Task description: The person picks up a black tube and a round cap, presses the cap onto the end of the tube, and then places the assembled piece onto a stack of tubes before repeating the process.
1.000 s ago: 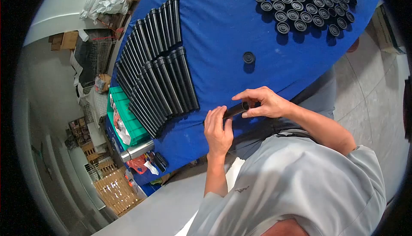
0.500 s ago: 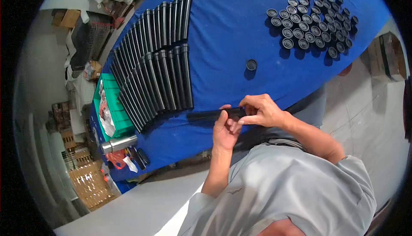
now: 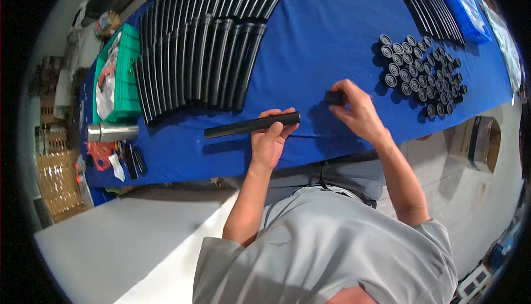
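Note:
My left hand (image 3: 269, 139) is wrapped round a black tube (image 3: 235, 128), which lies nearly level above the blue cloth. The tube's right end is uncovered and faces my right hand (image 3: 357, 111). Between the thumb and fingers of that hand is a small black cap (image 3: 333, 97), apart from the tube. Many similar round caps (image 3: 412, 86) lie in a loose cluster to the right. Rows of black tubes (image 3: 204, 63) with collared ends are laid side by side at the upper left.
The blue cloth (image 3: 315, 33) covers the table. At the left stand a green bin (image 3: 128, 74) and a metal cylinder (image 3: 113, 132), with small tools (image 3: 133, 160) below. Thin black rods (image 3: 431, 13) and a blue bin (image 3: 462, 8) are at the upper right.
My right hand has moved away from the tube and now grips the cap that stood alone on the cloth. The tube stays in my left hand. The view has shifted.

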Demonstrator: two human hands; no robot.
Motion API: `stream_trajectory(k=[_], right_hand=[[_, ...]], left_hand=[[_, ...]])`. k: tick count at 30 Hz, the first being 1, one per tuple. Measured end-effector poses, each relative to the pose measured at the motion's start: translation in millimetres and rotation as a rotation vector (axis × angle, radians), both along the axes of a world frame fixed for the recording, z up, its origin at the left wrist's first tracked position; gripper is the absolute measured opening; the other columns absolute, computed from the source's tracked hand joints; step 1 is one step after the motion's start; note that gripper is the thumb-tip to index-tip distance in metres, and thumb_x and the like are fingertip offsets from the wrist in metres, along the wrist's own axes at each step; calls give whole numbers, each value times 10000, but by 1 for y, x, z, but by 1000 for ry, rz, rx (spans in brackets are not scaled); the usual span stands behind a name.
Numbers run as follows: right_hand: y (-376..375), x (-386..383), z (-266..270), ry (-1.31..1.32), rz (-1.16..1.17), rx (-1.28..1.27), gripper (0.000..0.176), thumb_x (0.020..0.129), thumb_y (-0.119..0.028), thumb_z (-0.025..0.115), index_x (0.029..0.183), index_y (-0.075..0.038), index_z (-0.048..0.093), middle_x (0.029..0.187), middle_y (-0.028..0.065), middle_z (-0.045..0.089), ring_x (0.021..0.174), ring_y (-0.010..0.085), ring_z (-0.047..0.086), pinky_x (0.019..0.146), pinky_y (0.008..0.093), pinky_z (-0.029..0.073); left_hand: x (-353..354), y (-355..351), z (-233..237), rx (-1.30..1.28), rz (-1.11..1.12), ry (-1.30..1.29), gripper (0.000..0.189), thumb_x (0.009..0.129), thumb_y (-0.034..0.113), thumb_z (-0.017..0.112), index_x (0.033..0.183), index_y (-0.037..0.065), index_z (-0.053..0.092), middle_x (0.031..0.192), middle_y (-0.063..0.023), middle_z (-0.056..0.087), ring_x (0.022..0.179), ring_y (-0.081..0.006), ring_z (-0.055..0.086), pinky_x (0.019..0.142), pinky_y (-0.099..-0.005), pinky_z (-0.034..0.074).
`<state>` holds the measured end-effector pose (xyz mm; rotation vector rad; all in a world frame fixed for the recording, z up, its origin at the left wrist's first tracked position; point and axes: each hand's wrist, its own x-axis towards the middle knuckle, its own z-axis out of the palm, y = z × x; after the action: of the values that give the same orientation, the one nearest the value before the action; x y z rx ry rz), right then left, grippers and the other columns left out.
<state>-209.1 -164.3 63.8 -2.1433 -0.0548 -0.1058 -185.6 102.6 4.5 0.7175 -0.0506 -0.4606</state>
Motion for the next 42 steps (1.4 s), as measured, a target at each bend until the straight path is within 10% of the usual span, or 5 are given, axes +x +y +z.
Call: stream_trajectory(k=[4,10,34,42], right_hand=[[38,-19,-26,208,91,546,386,909,-54,771,1239,-17,574,966,1,630,863,55,587,746,247,507],[63,-24,-34,277,51,745,416,932,-65,759,1304,-3,583,1055,7,603,887,48,565,727,225,486],[61,-25,-30,21,88,377,401,899,-88,754,1271,7,634,1036,150,668,877,267,662,758,344,525],[61,-29,-29,180,16,576,370,917,-83,752,1254,8,628,988,56,638,828,108,603,713,271,506]], left_hand=[[-2,-3,1,4,22,-17,363,926,139,780,1246,60,627,1300,-227,672,1244,-383,647,1050,-495,571],[-2,-1,4,24,3,42,339,931,107,768,1236,55,629,1291,-219,675,1232,-358,651,1048,-507,568],[-9,-9,17,254,65,115,269,939,9,718,1197,-7,644,1184,-257,708,1056,-315,732,932,-448,643],[-3,-4,14,146,3,88,342,949,72,735,1262,14,609,1252,-238,687,1186,-361,679,983,-487,616]])
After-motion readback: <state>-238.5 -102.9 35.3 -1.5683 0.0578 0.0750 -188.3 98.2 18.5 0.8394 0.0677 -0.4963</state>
